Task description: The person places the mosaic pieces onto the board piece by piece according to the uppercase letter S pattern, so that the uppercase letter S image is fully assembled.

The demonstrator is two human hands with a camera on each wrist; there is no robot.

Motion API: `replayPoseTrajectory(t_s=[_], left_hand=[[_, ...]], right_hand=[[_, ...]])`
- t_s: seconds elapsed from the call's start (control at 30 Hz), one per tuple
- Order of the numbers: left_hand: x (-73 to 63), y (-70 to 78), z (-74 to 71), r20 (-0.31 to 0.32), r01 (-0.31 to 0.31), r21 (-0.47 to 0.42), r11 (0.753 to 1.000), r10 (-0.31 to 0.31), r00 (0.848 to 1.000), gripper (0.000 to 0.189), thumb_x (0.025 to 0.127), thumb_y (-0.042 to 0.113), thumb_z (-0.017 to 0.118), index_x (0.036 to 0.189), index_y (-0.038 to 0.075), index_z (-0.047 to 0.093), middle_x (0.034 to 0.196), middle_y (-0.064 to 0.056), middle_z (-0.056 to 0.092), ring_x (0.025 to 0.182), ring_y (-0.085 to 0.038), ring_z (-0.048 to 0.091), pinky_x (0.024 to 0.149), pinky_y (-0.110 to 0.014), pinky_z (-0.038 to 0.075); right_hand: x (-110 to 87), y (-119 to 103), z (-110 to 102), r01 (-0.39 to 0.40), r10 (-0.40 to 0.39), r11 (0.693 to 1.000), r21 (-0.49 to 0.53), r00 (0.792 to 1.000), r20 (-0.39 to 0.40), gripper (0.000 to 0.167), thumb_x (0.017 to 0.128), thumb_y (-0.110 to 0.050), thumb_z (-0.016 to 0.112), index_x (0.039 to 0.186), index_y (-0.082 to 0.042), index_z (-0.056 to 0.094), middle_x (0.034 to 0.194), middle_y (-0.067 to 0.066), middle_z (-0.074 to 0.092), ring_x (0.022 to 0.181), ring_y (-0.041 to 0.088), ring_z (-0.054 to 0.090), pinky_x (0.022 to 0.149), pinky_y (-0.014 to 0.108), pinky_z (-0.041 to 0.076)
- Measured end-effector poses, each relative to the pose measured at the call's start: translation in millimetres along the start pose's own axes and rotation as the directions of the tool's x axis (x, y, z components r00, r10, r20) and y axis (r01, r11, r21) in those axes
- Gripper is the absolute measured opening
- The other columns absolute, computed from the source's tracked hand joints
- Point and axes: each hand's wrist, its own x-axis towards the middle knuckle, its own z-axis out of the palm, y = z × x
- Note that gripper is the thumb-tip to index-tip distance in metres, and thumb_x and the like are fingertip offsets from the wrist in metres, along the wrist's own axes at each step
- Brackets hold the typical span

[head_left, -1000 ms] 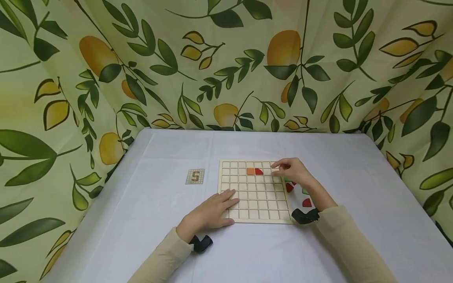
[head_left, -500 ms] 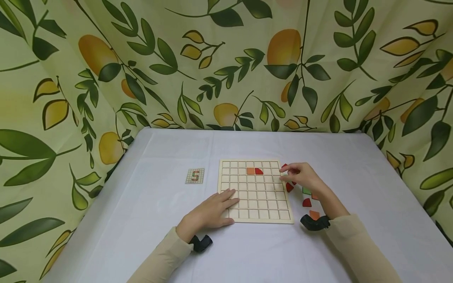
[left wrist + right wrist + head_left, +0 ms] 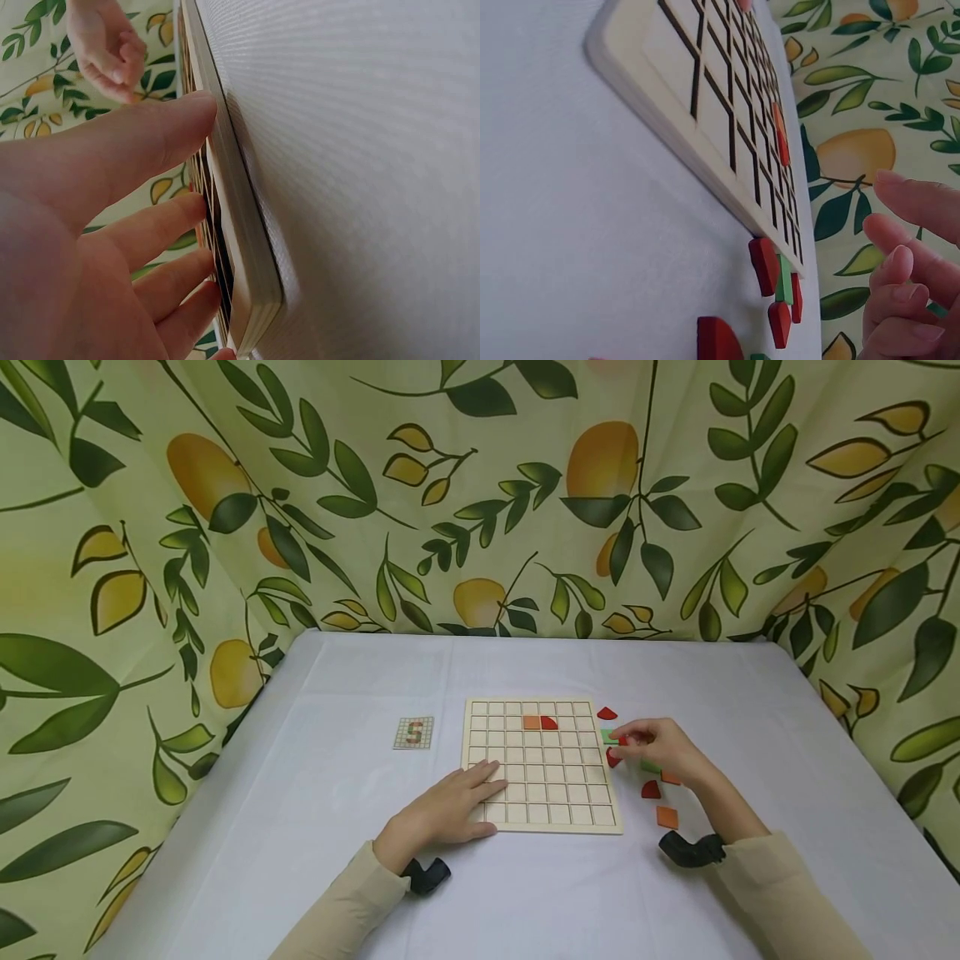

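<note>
My left hand (image 3: 448, 806) rests with spread fingers on the lower left edge of a wooden grid board (image 3: 536, 793). In the left wrist view its thumb lies along the board's side. An orange square (image 3: 532, 722) and a red quarter-round piece (image 3: 549, 723) sit side by side in an upper row of cells. Over the loose pieces at the board's right edge hovers my right hand (image 3: 667, 749). Thumb and index finger are apart, with nothing between them in the right wrist view. Below it lie a green piece (image 3: 608, 737) and a red piece (image 3: 613, 758), partly covered.
A small card (image 3: 413, 733) with a coloured S pattern lies left of the board. Another red piece (image 3: 607, 713) is near the board's upper right corner. Further down are a red quarter-round (image 3: 650, 789) and an orange square (image 3: 667, 817). A patterned curtain (image 3: 480, 510) stands behind the white table (image 3: 337, 693).
My right hand has moved from above the board's upper right corner, rightward and toward me, to above the loose pieces. More of those pieces show. My left hand has stayed put.
</note>
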Motion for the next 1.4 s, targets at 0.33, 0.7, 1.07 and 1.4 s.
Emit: replayPoseTrajectory(t_s=[0.33, 0.7, 1.07, 1.4], left_hand=[[0.7, -0.6, -0.3, -0.005, 0.002, 0.007, 1.0, -0.002, 1.0, 0.064, 0.092, 0.039, 0.062, 0.148, 0.018, 0.04, 0.161, -0.007, 0.027, 0.151, -0.025, 0.026, 0.122, -0.046, 0.027], [-1.0, 0.6, 0.4, 0.0, 0.002, 0.004, 1.0, -0.003, 1.0, 0.063, 0.092, 0.038, 0.062, 0.148, 0.017, 0.04, 0.161, -0.008, 0.027, 0.15, -0.026, 0.026, 0.121, -0.047, 0.028], [0.4, -1.3, 1.1, -0.009, -0.011, 0.011, 1.0, 0.011, 1.0, 0.063, 0.092, 0.037, 0.062, 0.148, 0.017, 0.04, 0.161, -0.008, 0.027, 0.15, -0.026, 0.026, 0.121, -0.047, 0.029], [-0.8, -0.5, 0.1, -0.007, -0.003, 0.005, 1.0, 0.003, 1.0, 0.063, 0.092, 0.038, 0.061, 0.148, 0.017, 0.039, 0.161, -0.007, 0.027, 0.151, -0.025, 0.026, 0.122, -0.046, 0.028]], right_hand=[[-13.3, 6.2, 0.9, -0.013, 0.013, 0.999, -0.043, 1.0, 0.021, 0.037, 0.082, -0.02, 0.076, 0.109, 0.004, 0.067, 0.071, -0.002, 0.045, 0.064, 0.008, 0.042, 0.052, 0.02, 0.035], [-21.0, 22.2, -2.1, -0.001, 0.004, 0.997, -0.079, 0.999, 0.036, 0.034, 0.082, -0.019, 0.075, 0.107, 0.004, 0.068, 0.069, -0.001, 0.048, 0.063, 0.008, 0.043, 0.052, 0.019, 0.036], [-30.5, 38.6, -1.9, -0.037, 0.041, 0.993, -0.11, 0.999, 0.036, 0.035, 0.081, -0.02, 0.076, 0.107, 0.004, 0.069, 0.067, -0.001, 0.047, 0.063, 0.008, 0.043, 0.053, 0.02, 0.035], [-35.8, 46.5, -4.5, -0.027, 0.034, 0.989, -0.144, 0.998, 0.048, 0.035, 0.081, -0.019, 0.076, 0.107, 0.003, 0.07, 0.069, -0.001, 0.047, 0.065, 0.007, 0.042, 0.053, 0.019, 0.035]])
